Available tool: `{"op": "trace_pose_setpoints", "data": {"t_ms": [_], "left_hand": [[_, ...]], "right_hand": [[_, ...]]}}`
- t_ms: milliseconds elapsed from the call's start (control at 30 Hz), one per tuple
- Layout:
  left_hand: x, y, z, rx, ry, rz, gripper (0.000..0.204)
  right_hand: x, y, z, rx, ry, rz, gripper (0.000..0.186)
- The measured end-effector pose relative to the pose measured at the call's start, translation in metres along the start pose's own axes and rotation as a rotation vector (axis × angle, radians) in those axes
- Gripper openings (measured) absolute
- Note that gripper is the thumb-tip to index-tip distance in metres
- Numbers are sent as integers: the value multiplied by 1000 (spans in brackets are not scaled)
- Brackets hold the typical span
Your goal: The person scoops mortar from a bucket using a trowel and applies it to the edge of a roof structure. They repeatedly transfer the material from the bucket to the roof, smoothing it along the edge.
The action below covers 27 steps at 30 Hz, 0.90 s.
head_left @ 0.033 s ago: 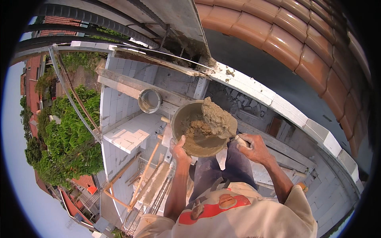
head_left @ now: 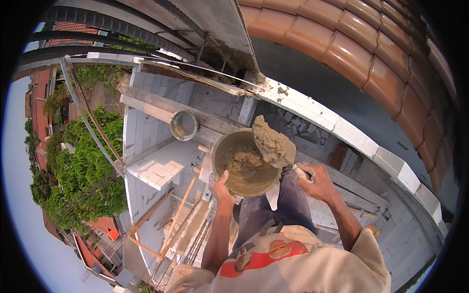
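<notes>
My left hand [head_left: 223, 188] grips the near left rim of a round mixing bowl [head_left: 223, 155], thumb over the edge. Wet grey-brown mortar [head_left: 245, 160] lies inside and smears its wall. In my right hand [head_left: 315, 181], the fingers wrap round the pale handle [head_left: 299, 171] of a trowel. A thick heap of mortar [head_left: 271, 142] sits on the trowel and covers most of its blade. This load is over the bowl's right rim, hiding part of it; whether it touches the rim I cannot tell.
A bucket [head_left: 188, 134] stands on wooden planks [head_left: 156, 106] beyond the bowl. A white block wall [head_left: 317, 115] runs diagonally on the right, with mortar crumbs on top, beside orange roof tiles [head_left: 349, 53]. Steel bars [head_left: 122, 33] cross the upper left. Far below lie rubble and timber.
The loaded trowel has moved slightly right and its heap has turned a little, showing more of the bowl's inside. My left hand and the bowl have barely moved.
</notes>
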State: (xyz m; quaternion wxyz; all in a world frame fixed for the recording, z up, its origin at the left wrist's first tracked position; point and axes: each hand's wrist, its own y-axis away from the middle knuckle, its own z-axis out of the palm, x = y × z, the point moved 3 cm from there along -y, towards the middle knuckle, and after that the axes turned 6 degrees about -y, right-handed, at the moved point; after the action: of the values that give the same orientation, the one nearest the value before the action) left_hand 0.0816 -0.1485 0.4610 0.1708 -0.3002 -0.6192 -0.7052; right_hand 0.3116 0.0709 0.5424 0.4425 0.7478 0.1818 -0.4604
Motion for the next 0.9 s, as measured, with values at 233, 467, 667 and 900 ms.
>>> {"op": "trace_pose_setpoints", "data": {"t_ms": [233,467,667,900], "left_hand": [[-20,2,-38,59,-131,-5,40],[-22,1,-43,68,-143,53,36],[14,-1,0,68,-260,218,38],[36,-8,9,55,-285,345,35]], "right_hand": [[-65,-94,-17,296,505,-222,43],[-30,-118,8,478,595,-349,43],[19,-4,28,176,402,-225,48],[-10,-95,8,402,560,-90,42]]}}
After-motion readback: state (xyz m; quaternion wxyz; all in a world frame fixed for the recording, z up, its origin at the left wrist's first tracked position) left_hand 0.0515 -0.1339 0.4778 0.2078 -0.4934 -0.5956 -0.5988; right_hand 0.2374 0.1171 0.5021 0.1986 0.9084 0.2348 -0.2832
